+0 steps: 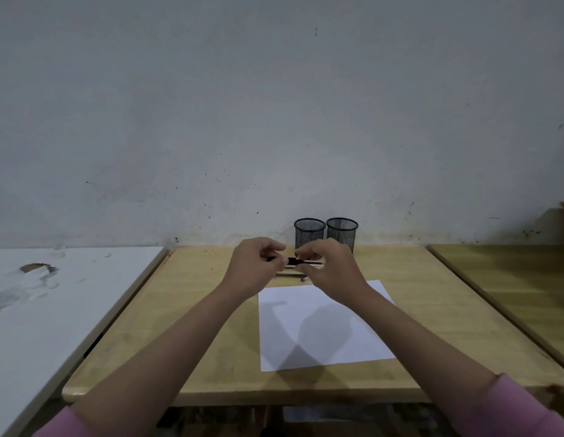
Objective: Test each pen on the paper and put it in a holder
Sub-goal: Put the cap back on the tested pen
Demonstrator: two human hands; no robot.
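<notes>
both hands [293, 266] pinch one pen [292, 261] above paper [321, 326].

holders [325, 235]: side by side at table's [195, 326] far edge, by the wall [274, 105]
paper [325, 326]: on table, before holders
pens [293, 274]: on table between holders and paper
hands: above pens, left [254, 269], right [329, 268]

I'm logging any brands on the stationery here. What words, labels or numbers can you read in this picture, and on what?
None can be read.
Pen held in both hands: any print is too small and blurred.
Paper: blank, no writing on it.
Two mesh holders: no label shows.
Pens on the table: too small to tell.
</notes>
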